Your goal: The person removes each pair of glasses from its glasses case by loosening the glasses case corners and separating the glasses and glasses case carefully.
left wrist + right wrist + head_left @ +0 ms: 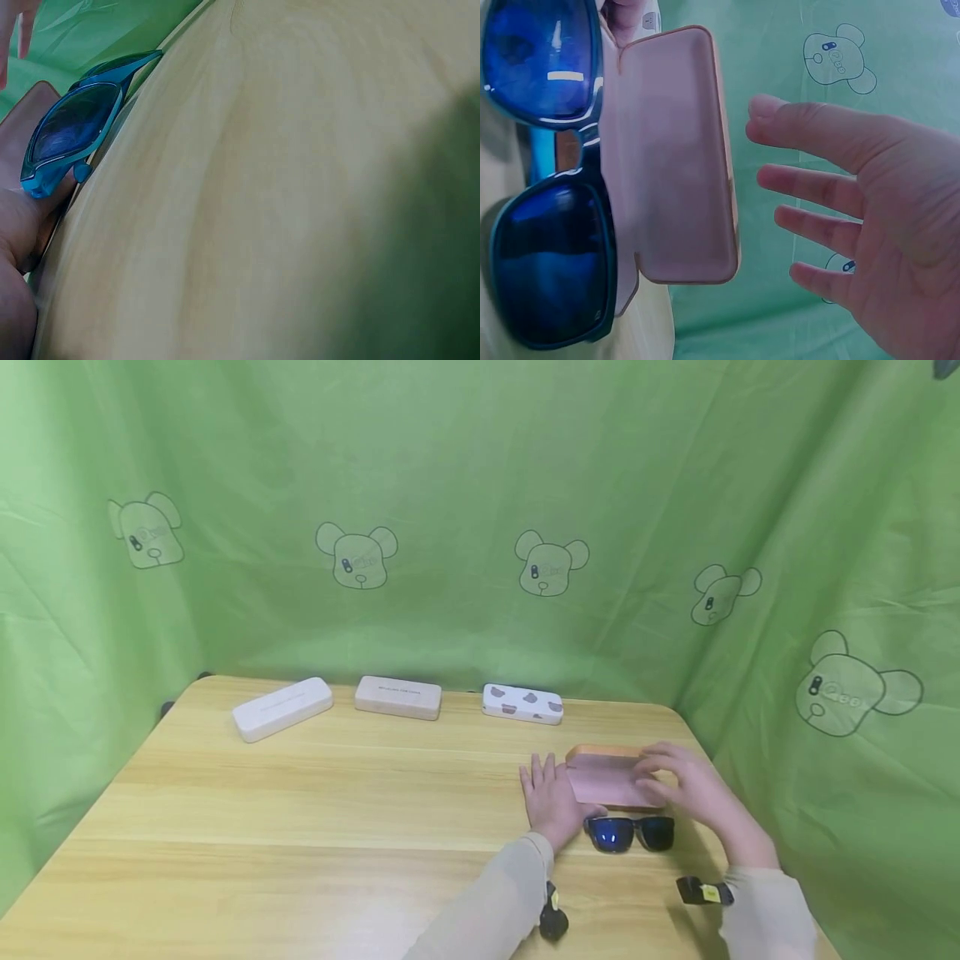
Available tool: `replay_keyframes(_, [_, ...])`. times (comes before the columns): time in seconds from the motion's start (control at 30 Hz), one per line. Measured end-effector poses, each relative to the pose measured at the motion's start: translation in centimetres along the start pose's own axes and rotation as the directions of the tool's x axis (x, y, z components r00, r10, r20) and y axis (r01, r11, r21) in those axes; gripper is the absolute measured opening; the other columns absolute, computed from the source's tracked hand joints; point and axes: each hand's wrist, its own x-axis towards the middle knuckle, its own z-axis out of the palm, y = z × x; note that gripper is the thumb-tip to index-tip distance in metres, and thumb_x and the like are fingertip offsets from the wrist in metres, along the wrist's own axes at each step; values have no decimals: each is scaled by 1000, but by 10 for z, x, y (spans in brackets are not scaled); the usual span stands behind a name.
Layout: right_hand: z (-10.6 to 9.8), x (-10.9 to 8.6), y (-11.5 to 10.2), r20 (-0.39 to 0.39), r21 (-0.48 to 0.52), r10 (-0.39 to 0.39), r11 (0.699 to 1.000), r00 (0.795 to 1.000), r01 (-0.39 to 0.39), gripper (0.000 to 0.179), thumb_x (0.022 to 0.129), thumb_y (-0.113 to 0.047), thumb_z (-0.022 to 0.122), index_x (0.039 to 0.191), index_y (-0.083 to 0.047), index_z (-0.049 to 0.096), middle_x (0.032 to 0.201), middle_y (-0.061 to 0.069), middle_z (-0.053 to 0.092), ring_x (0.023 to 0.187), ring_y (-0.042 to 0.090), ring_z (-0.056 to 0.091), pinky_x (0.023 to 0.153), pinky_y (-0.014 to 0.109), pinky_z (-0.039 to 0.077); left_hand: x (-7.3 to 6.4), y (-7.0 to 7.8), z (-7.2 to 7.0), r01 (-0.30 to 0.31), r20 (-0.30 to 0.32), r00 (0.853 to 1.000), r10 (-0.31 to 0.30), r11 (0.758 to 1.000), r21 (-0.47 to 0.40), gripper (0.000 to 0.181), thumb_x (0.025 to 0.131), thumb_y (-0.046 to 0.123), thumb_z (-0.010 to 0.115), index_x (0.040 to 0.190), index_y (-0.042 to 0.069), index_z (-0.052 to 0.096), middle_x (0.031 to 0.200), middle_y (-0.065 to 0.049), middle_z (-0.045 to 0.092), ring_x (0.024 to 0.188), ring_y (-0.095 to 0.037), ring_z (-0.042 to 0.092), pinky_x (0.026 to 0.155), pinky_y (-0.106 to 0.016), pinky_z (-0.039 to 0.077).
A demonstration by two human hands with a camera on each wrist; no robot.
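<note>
An orange glasses case (600,781) with a pink lining lies opened at the right of the table, its lid raised at the back. My left hand (553,802) lies flat against the case's left end, fingers straight and spread, with the thumb along its front edge. Over the case's right end hovers my right hand (686,783), its fingers loosely bent; the right wrist view shows them apart from the raised lid (676,157) and holding nothing. Dark sunglasses (613,835) with blue lenses lie just in front of the case, lenses towards me.
Along the table's back edge lie a white case (282,710), a beige case (397,697) and a white case with brown patches (522,704), all closed. Green curtain (450,468) with bear-head prints hangs behind and at both sides of the wooden table (300,827).
</note>
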Motion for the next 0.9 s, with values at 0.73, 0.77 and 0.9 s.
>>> replay_keyframes(0.73, [8, 30, 25, 59, 55, 142, 988, 988, -145, 27, 85, -17, 73, 106, 0, 70, 113, 25, 68, 110, 45, 61, 95, 59, 48, -1, 3, -3, 6, 17, 1000, -6, 1000, -4, 109, 59, 80, 68, 145, 17, 44, 157, -2, 37, 151, -27, 22, 125, -49, 14])
replay_keyframes(0.77, [9, 31, 27, 69, 49, 159, 986, 985, -162, 29, 87, -20, 73, 107, -1, 70, 114, 25, 68, 110, 45, 61, 96, 59, 48, -1, 3, -3, 6, 13, 1000, -6, 1000, -2, 109, 59, 80, 68, 145, 17, 45, 157, -2, 37, 151, -27, 22, 125, -48, 15])
replay_keyframes(0.9, [13, 34, 34, 109, 28, 220, 974, 969, -224, 37, 90, -30, 69, 112, 0, 68, 117, 24, 68, 113, 45, 59, 100, 60, 44, -1, 2, -3, 4, 6, 1000, -4, 1000, 8, 109, 58, 81, 68, 144, 17, 45, 157, -2, 38, 151, -27, 23, 125, -49, 15])
